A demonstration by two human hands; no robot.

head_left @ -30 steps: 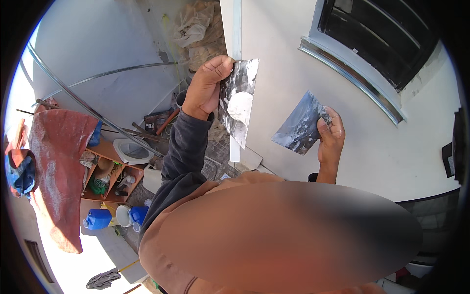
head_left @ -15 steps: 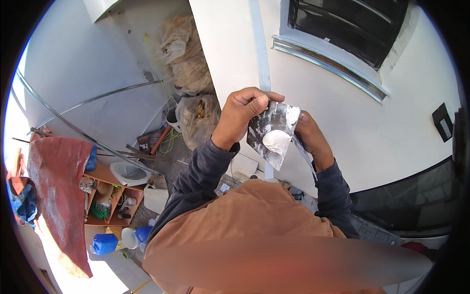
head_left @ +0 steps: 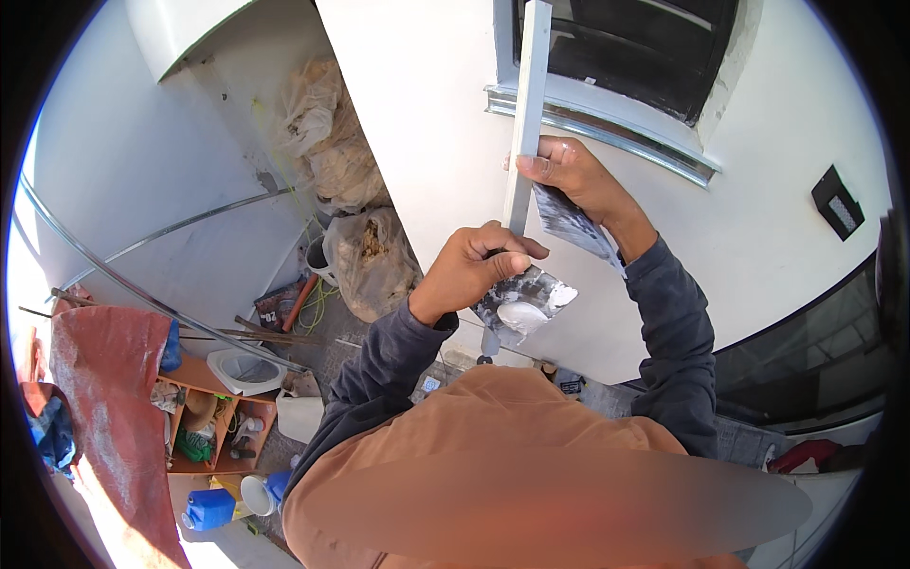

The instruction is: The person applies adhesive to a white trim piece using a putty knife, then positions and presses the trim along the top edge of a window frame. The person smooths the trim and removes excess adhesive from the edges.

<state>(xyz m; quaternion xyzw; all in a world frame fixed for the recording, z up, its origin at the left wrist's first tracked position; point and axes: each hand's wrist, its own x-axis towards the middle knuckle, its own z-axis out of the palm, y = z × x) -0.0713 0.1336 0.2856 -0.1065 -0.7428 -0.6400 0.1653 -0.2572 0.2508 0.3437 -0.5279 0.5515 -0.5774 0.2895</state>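
Note:
My left hand (head_left: 460, 273) is closed on a dark, flat square putty blade (head_left: 550, 284), its thumb on top. White streaks and a rounded lump of white putty (head_left: 521, 317) lie on that blade. Up and to the right, my right hand (head_left: 592, 190) grips a second dark putty blade (head_left: 567, 220), thinly smeared with white. Its thumb and fingertips come right up to a long pale grey strip (head_left: 524, 114) running upright by the white wall. Whether they touch the strip I cannot tell. The strip's lower part passes behind my left hand and its blade.
A dark window (head_left: 626, 57) with a metal sill (head_left: 607, 142) is above right. Bulging clear bags (head_left: 370, 261) stand in the corner at left. Lower left are an orange shelf unit (head_left: 213, 460), a red cloth (head_left: 114, 389) and a blue jug (head_left: 209, 509). A black wall fixture (head_left: 839, 202) is at right.
My right hand has moved up from behind the left blade to the pale strip, bringing its own blade into view. My left hand and the putty-loaded blade have dropped lower. The view has shifted.

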